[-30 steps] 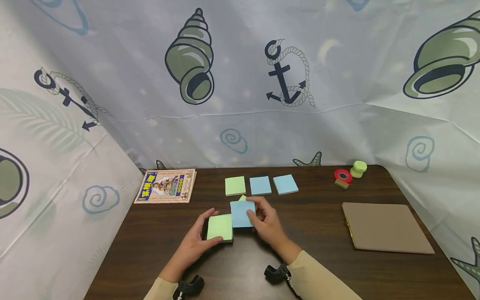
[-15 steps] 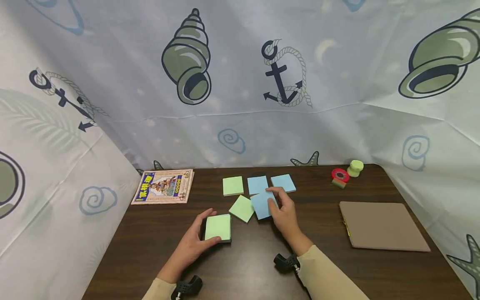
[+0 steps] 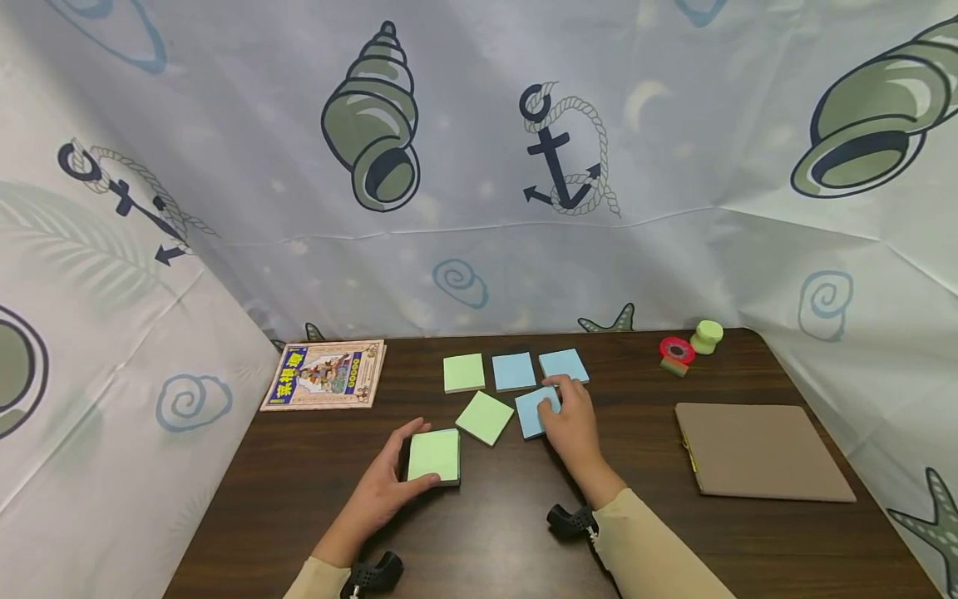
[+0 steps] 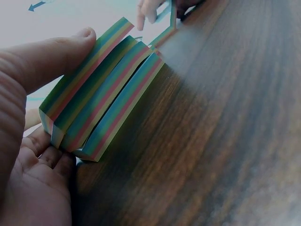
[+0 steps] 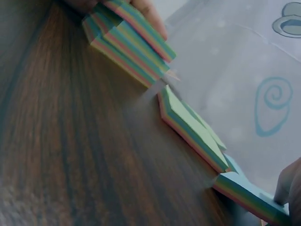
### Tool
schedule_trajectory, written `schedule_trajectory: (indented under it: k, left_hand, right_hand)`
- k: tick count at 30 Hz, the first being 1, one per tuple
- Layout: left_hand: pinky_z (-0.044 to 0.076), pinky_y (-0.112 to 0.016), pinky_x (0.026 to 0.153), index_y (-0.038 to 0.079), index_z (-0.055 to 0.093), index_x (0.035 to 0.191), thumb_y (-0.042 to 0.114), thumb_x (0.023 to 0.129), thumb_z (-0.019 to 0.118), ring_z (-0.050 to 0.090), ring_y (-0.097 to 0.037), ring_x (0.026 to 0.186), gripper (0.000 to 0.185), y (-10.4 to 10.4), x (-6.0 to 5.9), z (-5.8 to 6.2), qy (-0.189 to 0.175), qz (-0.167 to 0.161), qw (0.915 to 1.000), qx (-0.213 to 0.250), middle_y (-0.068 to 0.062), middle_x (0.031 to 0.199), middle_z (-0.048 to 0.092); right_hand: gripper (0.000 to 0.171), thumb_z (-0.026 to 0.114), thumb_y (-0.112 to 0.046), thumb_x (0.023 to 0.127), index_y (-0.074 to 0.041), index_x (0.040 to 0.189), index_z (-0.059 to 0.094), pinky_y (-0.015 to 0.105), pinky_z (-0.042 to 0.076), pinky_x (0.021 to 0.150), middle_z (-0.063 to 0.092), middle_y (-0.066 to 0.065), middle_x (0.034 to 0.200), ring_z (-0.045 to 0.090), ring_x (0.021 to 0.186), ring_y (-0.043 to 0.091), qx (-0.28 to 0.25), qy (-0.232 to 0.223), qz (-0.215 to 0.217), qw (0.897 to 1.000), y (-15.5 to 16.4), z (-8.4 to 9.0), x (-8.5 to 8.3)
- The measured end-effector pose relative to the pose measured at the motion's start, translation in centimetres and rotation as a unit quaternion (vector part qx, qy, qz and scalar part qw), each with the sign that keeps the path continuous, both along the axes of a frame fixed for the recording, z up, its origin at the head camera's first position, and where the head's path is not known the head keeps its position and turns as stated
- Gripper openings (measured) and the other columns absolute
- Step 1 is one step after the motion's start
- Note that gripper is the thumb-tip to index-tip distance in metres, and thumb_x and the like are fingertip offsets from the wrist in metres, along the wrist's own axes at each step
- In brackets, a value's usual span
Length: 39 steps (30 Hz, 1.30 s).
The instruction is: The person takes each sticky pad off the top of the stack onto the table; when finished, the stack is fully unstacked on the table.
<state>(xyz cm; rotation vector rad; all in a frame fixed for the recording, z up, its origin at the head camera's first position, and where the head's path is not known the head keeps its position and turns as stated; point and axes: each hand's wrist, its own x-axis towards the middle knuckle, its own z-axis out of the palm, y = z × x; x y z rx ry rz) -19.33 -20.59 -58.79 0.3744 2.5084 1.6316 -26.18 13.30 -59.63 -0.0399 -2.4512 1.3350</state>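
Observation:
My left hand (image 3: 382,478) grips a stack of sticky note pads (image 3: 434,456) with a light green top, thumb on the near side. The left wrist view shows several striped-edged pads (image 4: 101,89) piled slightly askew. Right of the stack, my right hand (image 3: 576,428) pinches a light blue sticky note pad (image 3: 530,413) that lies on the table. Between them a green sticky note pad (image 3: 485,418) lies turned at an angle. Behind stand a green pad (image 3: 464,373) and two blue pads (image 3: 514,372) in a row.
A booklet with a colourful cover (image 3: 325,374) lies at the back left. On the right is a flat brown notebook-like item (image 3: 763,451). A red ring-shaped item (image 3: 677,349), a small striped block (image 3: 674,366) and a green spool-shaped object (image 3: 707,336) sit at the back right.
My right hand has carried the blue pad rightward, away from the stack, and down to the table beside the angled green pad. The left hand stays on the stack.

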Motion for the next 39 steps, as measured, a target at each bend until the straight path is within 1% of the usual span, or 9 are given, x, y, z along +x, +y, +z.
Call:
schedule_trajectory:
  k: [3, 6, 8, 13, 19, 24, 28, 34, 39]
  left_hand:
    - [0.035, -0.018, 0.116, 0.016, 0.036, 0.168, 0.03, 0.089, 0.093, 0.05, -0.027, 0.144, 0.098, 0.0, 0.0, -0.1, 0.0, 0.001, 1.0, -0.002, -0.004, 0.17, 0.049]
    - [0.035, -0.018, 0.117, 0.016, 0.037, 0.168, 0.03, 0.089, 0.093, 0.049, -0.027, 0.145, 0.098, 0.0, 0.0, -0.2, 0.003, 0.002, 1.0, -0.001, -0.003, 0.169, 0.05]
    - [0.034, -0.018, 0.117, 0.016, 0.037, 0.168, 0.03, 0.089, 0.093, 0.048, -0.027, 0.146, 0.098, 0.0, 0.0, -0.2, 0.007, 0.0, 1.0, -0.001, -0.004, 0.169, 0.05]
    - [0.036, -0.018, 0.115, 0.016, 0.037, 0.168, 0.03, 0.089, 0.092, 0.05, -0.027, 0.143, 0.097, -0.1, 0.0, -0.2, 0.011, -0.002, 0.9999, -0.005, -0.004, 0.169, 0.05]
    - [0.036, -0.017, 0.115, 0.017, 0.037, 0.167, 0.03, 0.09, 0.092, 0.051, -0.028, 0.143, 0.096, 0.0, 0.0, -0.1, 0.01, -0.002, 0.9999, -0.004, -0.005, 0.169, 0.05]
    - [0.036, -0.017, 0.115, 0.017, 0.037, 0.167, 0.03, 0.09, 0.092, 0.05, -0.029, 0.144, 0.096, 0.0, 0.0, -0.1, 0.01, -0.002, 0.9999, -0.006, -0.005, 0.169, 0.05]
    - [0.037, -0.018, 0.115, 0.018, 0.037, 0.167, 0.031, 0.09, 0.092, 0.052, -0.028, 0.142, 0.096, 0.1, -0.1, -0.1, 0.009, -0.002, 0.9999, -0.009, -0.005, 0.169, 0.049]
    - [0.037, -0.018, 0.114, 0.018, 0.038, 0.167, 0.03, 0.09, 0.092, 0.052, -0.028, 0.142, 0.095, 0.1, 0.0, -0.1, 0.012, -0.001, 0.9999, -0.009, -0.005, 0.169, 0.05]
    - [0.037, -0.018, 0.114, 0.017, 0.038, 0.167, 0.03, 0.089, 0.092, 0.051, -0.027, 0.142, 0.095, 0.1, 0.0, -0.1, 0.014, 0.001, 0.9999, -0.009, -0.005, 0.169, 0.05]
  right_hand:
    - [0.039, 0.069, -0.008, 0.093, -0.004, 0.132, 0.065, 0.046, 0.043, 0.083, 0.055, 0.012, 0.098, 0.05, 0.097, 0.03, 0.016, -0.008, -0.008, 1.0, -0.1, 0.0, 0.0]
    - [0.049, 0.072, -0.008, 0.091, -0.002, 0.139, 0.058, 0.049, 0.047, 0.087, 0.06, 0.013, 0.101, 0.054, 0.102, 0.034, 0.033, -0.014, -0.014, 0.999, -0.2, 0.1, 0.0]
    - [0.052, 0.073, -0.009, 0.091, -0.001, 0.14, 0.057, 0.05, 0.048, 0.089, 0.061, 0.015, 0.103, 0.055, 0.104, 0.035, 0.039, -0.019, -0.012, 0.999, -0.3, 0.1, 0.0]
    - [0.049, 0.072, -0.009, 0.091, 0.0, 0.137, 0.059, 0.048, 0.046, 0.086, 0.058, 0.014, 0.102, 0.054, 0.103, 0.034, 0.043, -0.022, -0.002, 0.999, -0.3, 0.2, 0.2]
    - [0.046, 0.072, -0.008, 0.089, 0.001, 0.133, 0.062, 0.047, 0.045, 0.085, 0.057, 0.013, 0.099, 0.054, 0.1, 0.033, 0.049, -0.008, -0.005, 0.999, -0.3, 0.1, 0.1]
    - [0.044, 0.071, -0.007, 0.091, 0.0, 0.134, 0.062, 0.047, 0.045, 0.086, 0.059, 0.015, 0.103, 0.054, 0.102, 0.034, 0.039, -0.01, -0.006, 0.999, -0.3, 0.1, 0.1]
    - [0.04, 0.07, -0.005, 0.093, 0.0, 0.132, 0.062, 0.048, 0.045, 0.089, 0.06, 0.019, 0.106, 0.054, 0.104, 0.036, 0.016, 0.0, -0.011, 1.0, -0.3, 0.3, 0.2]
    - [0.035, 0.069, -0.001, 0.092, -0.001, 0.127, 0.065, 0.044, 0.044, 0.089, 0.062, 0.02, 0.104, 0.055, 0.1, 0.034, -0.023, 0.046, -0.028, 0.998, -0.7, 0.3, 0.2]
    - [0.032, 0.067, 0.0, 0.098, -0.003, 0.129, 0.064, 0.032, 0.046, 0.08, 0.064, 0.014, 0.103, 0.059, 0.087, 0.027, -0.111, 0.081, -0.005, 0.991, -1.3, 0.8, 0.8]
